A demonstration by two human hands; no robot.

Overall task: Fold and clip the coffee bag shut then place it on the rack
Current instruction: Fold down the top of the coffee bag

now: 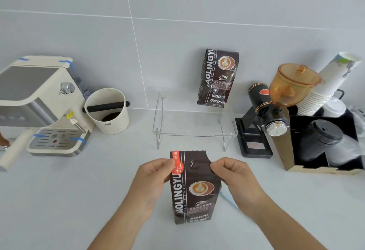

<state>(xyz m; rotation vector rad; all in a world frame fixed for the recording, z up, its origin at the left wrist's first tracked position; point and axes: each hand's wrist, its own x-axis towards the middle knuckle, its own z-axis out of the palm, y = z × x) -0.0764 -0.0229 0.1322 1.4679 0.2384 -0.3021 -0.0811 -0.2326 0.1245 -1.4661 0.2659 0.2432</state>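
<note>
A dark brown coffee bag (194, 188) with white lettering stands upright on the pale counter, close to me. Its flat serrated top carries a red-orange sticker at the left corner. My left hand (153, 182) pinches the bag's upper left edge at the sticker. My right hand (235, 176) pinches the upper right edge. A light blue clip (227, 197) lies on the counter behind my right wrist, mostly hidden. The clear wire-framed rack (194, 129) stands beyond the bag. A second, matching coffee bag (218, 77) rests on the rack's back right, leaning against the wall.
A cream espresso machine (39, 107) and a cream knock box (107, 111) with a black bar stand at the left. A black grinder (264, 115) with an amber hopper sits right of the rack. A black organiser (324, 143) with stacked cups and lids is at far right.
</note>
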